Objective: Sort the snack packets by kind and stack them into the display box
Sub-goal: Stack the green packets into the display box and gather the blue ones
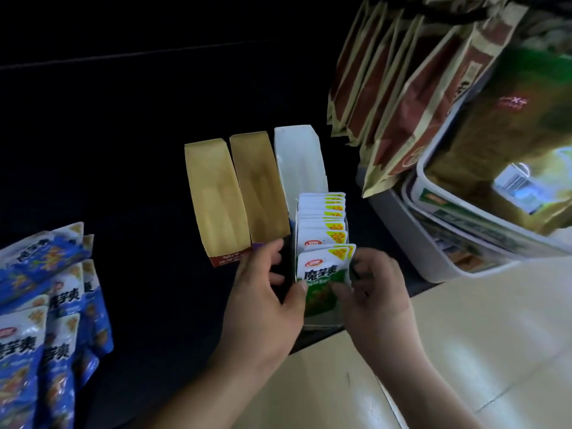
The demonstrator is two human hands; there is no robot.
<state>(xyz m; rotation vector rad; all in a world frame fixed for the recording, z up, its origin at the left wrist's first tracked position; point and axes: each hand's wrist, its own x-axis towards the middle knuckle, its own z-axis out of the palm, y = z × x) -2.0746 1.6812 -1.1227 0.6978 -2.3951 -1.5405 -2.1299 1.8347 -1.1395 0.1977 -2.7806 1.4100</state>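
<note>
At the near end of the white display box (301, 159), a green packet (322, 274) is held upright from both sides. Its left edge is pressed by the thumb of the left hand (263, 292), whose fingers are loosely bent beside the box's outer wall. Its right edge is wrapped by the curled fingers of the right hand (380, 289). The packet's long axis is vertical, its face parallel to the row of green packets (320, 218) just behind. A straight downward push is judged necessary. Blue packets (46, 305) are seen well apart, nearer the left hand.
</note>
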